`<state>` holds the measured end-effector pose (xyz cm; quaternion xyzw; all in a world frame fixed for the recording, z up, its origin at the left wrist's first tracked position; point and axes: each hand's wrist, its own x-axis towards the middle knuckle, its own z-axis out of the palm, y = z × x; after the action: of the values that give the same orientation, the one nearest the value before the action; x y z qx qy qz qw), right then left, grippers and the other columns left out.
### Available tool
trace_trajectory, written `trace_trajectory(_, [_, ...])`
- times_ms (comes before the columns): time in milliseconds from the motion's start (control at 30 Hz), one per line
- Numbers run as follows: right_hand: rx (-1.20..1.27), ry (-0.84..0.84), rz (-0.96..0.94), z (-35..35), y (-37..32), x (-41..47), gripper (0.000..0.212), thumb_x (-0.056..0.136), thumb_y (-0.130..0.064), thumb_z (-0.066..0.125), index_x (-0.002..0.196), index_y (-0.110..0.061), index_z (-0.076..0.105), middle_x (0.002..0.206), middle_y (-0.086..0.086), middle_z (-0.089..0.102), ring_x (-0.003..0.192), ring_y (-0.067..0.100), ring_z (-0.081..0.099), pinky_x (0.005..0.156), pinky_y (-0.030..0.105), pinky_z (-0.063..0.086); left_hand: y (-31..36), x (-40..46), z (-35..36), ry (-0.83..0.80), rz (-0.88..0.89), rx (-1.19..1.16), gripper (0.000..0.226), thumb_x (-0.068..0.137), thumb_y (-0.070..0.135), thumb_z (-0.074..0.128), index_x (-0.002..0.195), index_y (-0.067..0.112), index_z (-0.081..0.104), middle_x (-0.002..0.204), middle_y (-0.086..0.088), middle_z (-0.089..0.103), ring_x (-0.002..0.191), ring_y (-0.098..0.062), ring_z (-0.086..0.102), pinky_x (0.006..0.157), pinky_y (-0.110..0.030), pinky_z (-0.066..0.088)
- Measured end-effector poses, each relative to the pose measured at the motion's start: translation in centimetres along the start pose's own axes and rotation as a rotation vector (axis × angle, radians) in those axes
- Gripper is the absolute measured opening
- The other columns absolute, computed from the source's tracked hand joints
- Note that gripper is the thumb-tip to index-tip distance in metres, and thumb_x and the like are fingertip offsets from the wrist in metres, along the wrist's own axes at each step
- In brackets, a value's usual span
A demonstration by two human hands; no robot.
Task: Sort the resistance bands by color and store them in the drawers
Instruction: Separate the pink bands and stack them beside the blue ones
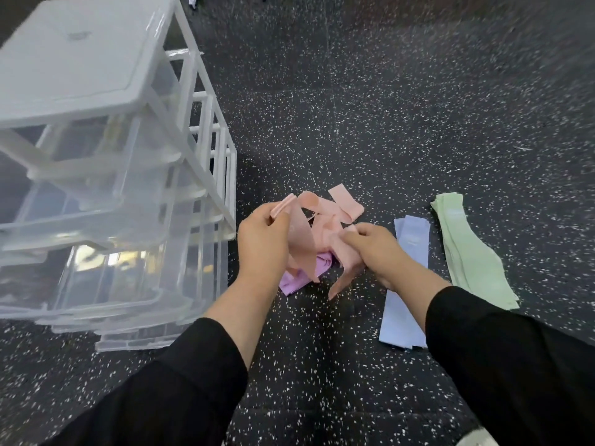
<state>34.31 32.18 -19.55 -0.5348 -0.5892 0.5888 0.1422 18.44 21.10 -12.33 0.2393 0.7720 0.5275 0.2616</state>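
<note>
On the black white-flecked rubber floor [370, 107] beside a clear plastic drawer tower [106, 194], flat green [467, 252] and blue fabric bands [406, 284] lie apart, while the left hand [262, 243] and right hand [375, 249] each pinch limp pink bands [325, 226] over a crumpled purple one [299, 281].

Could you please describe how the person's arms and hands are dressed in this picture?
Both arms are covered by long black sleeves, the left sleeve and the right sleeve, each ending just short of the wrist. The left hand and the right hand are bare: no gloves, rings, watch or bracelets show. The fabric looks plain, with no visible markings.
</note>
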Motion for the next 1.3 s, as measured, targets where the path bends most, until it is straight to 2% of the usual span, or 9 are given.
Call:
trace_trajectory(167, [0.132,-0.006,-0.027,-0.9,-4.2,-2.9,0.026,0.071,-0.041,0.064,0.087,-0.025,0.075,0.085,0.007,0.071,0.075,0.026,0.064,0.064,0.044,0.05,1.3,-1.5,-0.9,-0.042,-0.045,-0.049,0.018,0.096,0.017,0.059,0.086,0.02,0.074,0.064,0.004,0.052,0.053,-0.007,0.037,0.051,-0.024,0.031])
trace_trajectory(367, [0.291,-0.149,-0.129,-1.5,-6.8,-6.8,0.015,0.082,-0.026,0.063,0.075,-0.024,0.076,0.082,0.006,0.068,0.081,0.025,0.061,0.074,0.04,0.045,0.9,-3.1,-2.2,-0.082,-0.224,-0.162,0.017,0.094,0.018,0.061,0.085,0.017,0.075,0.078,-0.011,0.066,0.074,-0.02,0.054,0.068,-0.04,0.046])
trace_trajectory(567, [0.33,-0.216,-0.202,-1.0,-8.0,-8.8,0.03,0.101,-0.027,0.057,0.098,-0.004,0.076,0.092,0.018,0.076,0.079,0.027,0.072,0.069,0.043,0.057,0.1,-4.0,-2.5,-0.156,-0.375,-0.285,0.012,0.093,0.018,0.064,0.093,0.013,0.074,0.104,-0.02,0.075,0.095,-0.032,0.07,0.077,-0.042,0.054])
trace_trajectory(733, [0.343,-0.286,-0.179,-0.6,-8.0,-9.6,0.031,0.102,-0.004,0.049,0.079,-0.003,0.071,0.075,0.016,0.068,0.066,0.027,0.065,0.06,0.044,0.056,0.3,-4.2,-2.3,-0.23,-0.554,-0.525,0.021,0.101,0.017,0.06,0.116,0.004,0.068,0.104,-0.017,0.075,0.082,-0.026,0.069,0.058,-0.028,0.055])
trace_trajectory(833, [0.297,-0.3,-0.147,-0.3,-7.0,-9.1,0.041,0.1,-0.002,0.052,0.064,-0.01,0.07,0.065,0.007,0.066,0.059,0.021,0.061,0.056,0.03,0.049,0.8,-3.7,-2.5,-0.298,-0.565,-0.544,0.018,0.102,0.019,0.059,0.11,0.007,0.069,0.092,-0.012,0.074,0.08,-0.024,0.067,0.066,-0.032,0.055])
trace_trajectory(933, [0.2,-0.302,-0.13,-0.2,-6.2,-8.8,0.032,0.096,-0.009,0.06,0.064,-0.005,0.061,0.058,0.003,0.061,0.056,0.019,0.054,0.05,0.023,0.043,0.7,-3.2,-2.4,-0.312,-0.55,-0.535,0.026,0.102,0.019,0.058,0.119,0.003,0.069,0.098,-0.013,0.073,0.088,-0.025,0.065,0.079,-0.037,0.053])
trace_trajectory(1033, [0.047,-0.373,-0.145,0.1,-5.5,-8.1,0.04,0.082,-0.031,0.072,0.079,0.008,0.059,0.072,0.017,0.06,0.067,0.026,0.051,0.065,0.037,0.039,0.4,-2.8,-2.3,-0.251,-0.529,-0.553,0.034,0.102,0.018,0.058,0.127,-0.003,0.064,0.109,-0.02,0.073,0.092,-0.027,0.067,0.079,-0.039,0.056])
trace_trajectory(1133, [0.009,-0.339,-0.158,0.7,-5.5,-7.8,0.005,0.09,-0.023,0.072,0.087,-0.02,0.069,0.09,0.003,0.074,0.078,0.028,0.071,0.073,0.035,0.047,0.3,-2.4,-2.2,-0.256,-0.499,-0.559,0.035,0.099,0.013,0.058,0.127,-0.008,0.062,0.105,-0.021,0.072,0.089,-0.027,0.067,0.077,-0.036,0.057])
trace_trajectory(1300, [-0.09,-0.093,-0.168,1.9,-5.3,-6.7,0.025,0.091,-0.049,0.069,0.103,-0.027,0.068,0.108,-0.009,0.07,0.088,0.009,0.068,0.074,0.03,0.052,0.1,-2.4,-1.7,-0.317,-0.475,-0.569,0.019,0.101,0.007,0.054,0.112,0.0,0.068,0.093,-0.016,0.072,0.072,-0.021,0.07,0.063,-0.03,0.06])
